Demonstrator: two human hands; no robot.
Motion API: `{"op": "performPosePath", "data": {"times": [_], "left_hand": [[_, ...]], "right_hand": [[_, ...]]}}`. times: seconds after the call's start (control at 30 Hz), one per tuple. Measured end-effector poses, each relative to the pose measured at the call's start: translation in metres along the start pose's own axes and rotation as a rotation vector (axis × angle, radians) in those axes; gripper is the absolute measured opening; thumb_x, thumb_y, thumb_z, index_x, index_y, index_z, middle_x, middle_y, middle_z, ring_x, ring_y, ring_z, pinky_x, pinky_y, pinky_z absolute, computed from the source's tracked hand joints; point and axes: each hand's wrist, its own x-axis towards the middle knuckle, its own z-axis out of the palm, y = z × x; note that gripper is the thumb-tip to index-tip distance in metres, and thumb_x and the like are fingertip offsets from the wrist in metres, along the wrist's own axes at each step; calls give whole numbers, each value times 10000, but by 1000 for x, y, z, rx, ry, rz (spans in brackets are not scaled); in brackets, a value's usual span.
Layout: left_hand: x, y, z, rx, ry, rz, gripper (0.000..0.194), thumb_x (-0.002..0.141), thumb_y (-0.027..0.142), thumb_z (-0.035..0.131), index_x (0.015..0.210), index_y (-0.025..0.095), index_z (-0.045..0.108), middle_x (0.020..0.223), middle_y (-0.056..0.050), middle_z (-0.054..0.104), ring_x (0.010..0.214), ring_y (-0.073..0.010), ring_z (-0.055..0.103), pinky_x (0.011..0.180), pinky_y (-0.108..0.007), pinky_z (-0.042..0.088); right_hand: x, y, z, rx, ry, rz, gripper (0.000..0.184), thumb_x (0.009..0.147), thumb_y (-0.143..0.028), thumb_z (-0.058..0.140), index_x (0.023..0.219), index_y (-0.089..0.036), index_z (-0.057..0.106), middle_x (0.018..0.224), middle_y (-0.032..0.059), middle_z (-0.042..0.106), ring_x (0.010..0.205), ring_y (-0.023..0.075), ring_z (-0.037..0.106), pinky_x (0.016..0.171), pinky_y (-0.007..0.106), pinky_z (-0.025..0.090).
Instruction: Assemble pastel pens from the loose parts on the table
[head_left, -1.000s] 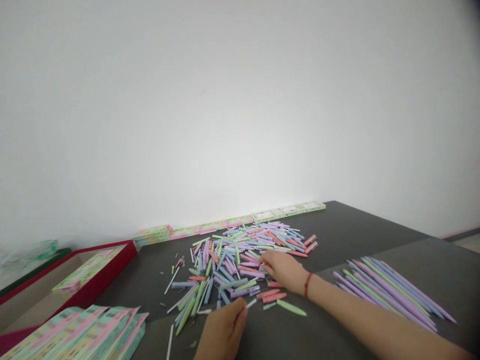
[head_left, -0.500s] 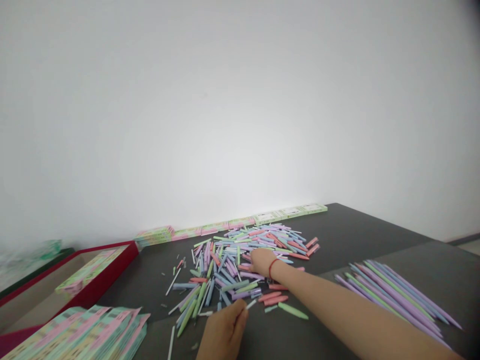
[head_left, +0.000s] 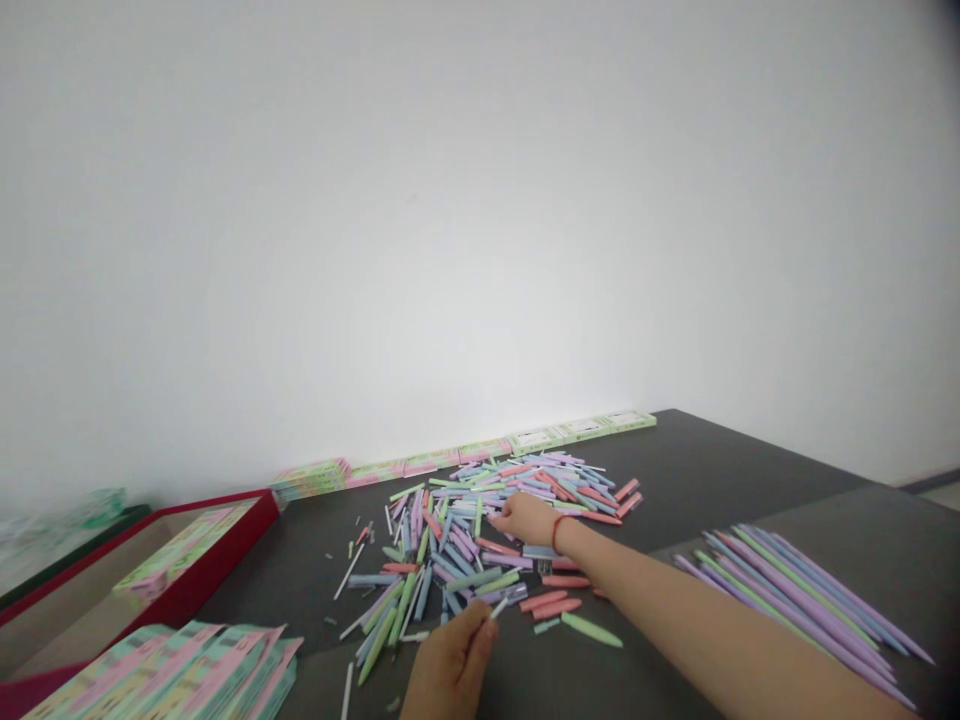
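My left hand [head_left: 450,660], at the front edge of the pile, is closed in a pinch on a thin white stick [head_left: 500,607] that points up and right. My right hand [head_left: 529,520], with a red cord at its wrist, reaches over the heap of pastel pen-like plastic pieces [head_left: 465,575]. Its fingertips are pressed together low among the pieces; what they grip, if anything, I cannot make out. Close to the hands lie coral tapered pieces [head_left: 555,604] and a light green pointed piece [head_left: 591,630].
Long pastel pencil-like sticks [head_left: 810,600] lie in a bundle at right. Printed flat packs [head_left: 180,670] fan out at front left, beside a red-rimmed box [head_left: 247,530] holding cartons. Small printed cartons [head_left: 431,460] line the wall. Loose white sticks [head_left: 347,690] lie left.
My right hand has shifted slightly right and drawn its fingers together, uncovering some pieces beneath. The left hand keeps the white stick, nearly still. The view has tilted a little.
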Motion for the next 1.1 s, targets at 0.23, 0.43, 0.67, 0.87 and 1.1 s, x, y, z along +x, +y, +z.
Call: {"op": "performPosePath", "data": {"times": [0.23,0.43,0.67,0.87,1.1], "left_hand": [[-1,10,-3,100,2,19,260,941,299,313,740,230,463,665,28,549,648,-149,545,588,-222,335],[-6,13,-6,301,-7,75,254,945,270,314,732,232,447,710,8,621,658,-159,585,590,-236,328],[-5,8,-9,329,15,71,253,944,266,319,734,228,454,709,1,639,658,-162,596,584,-234,344],[-5,10,-11,339,26,65,253,948,263,324,743,229,470,721,0,647,664,-160,596,584,-236,344],[-4,14,-10,383,-21,96,247,943,249,337,752,225,492,723,-6,654,664,-164,602,585,-255,339]], "right_hand": [[-85,14,12,623,51,-47,499,902,-626,245,782,-194,464,530,-81,444,355,61,340,358,191,267],[-111,17,17,981,175,-75,434,772,-637,534,738,-209,468,457,-101,443,340,62,321,367,201,243],[-105,25,32,964,153,-76,431,778,-629,538,760,-201,489,466,-91,474,352,71,370,365,191,271],[-106,25,32,978,152,-93,424,779,-622,541,759,-201,494,498,-66,525,370,80,416,372,196,304],[-107,23,44,970,75,-94,361,778,-556,564,758,-198,528,577,-48,565,403,84,466,385,202,361]]}}
